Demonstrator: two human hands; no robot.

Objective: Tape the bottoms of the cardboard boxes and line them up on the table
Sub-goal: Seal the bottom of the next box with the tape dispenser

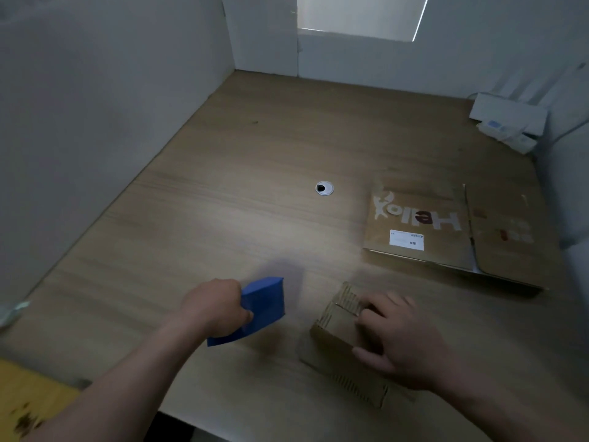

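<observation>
The left hand (216, 309) is gripping a blue tape dispenser (264, 303). Its fingers are closed tight round the near end, and the wide blue end is pointing away from the person, a little above the table (223, 193). The right hand (403, 341) is holding a small box (334, 333) made of brown cardboard. The fingers are bending over the top of the box and the thumb is pressing against its near side. This box is standing on the table near the front edge, just to the right of the dispenser but not touching it. Its picture is blurred, so I cannot tell if any tape is on it. Further back on the right, a flat box (414, 224) with the word "Hello" and a white label is lying on the table, and a second flat box (506, 237) is lying just beside it on its right. A round cable hole (324, 188) is sitting in the middle of the table. A white power strip (506, 129) is lying in the far right corner. A yellow surface (28, 397) is showing at the bottom left.
</observation>
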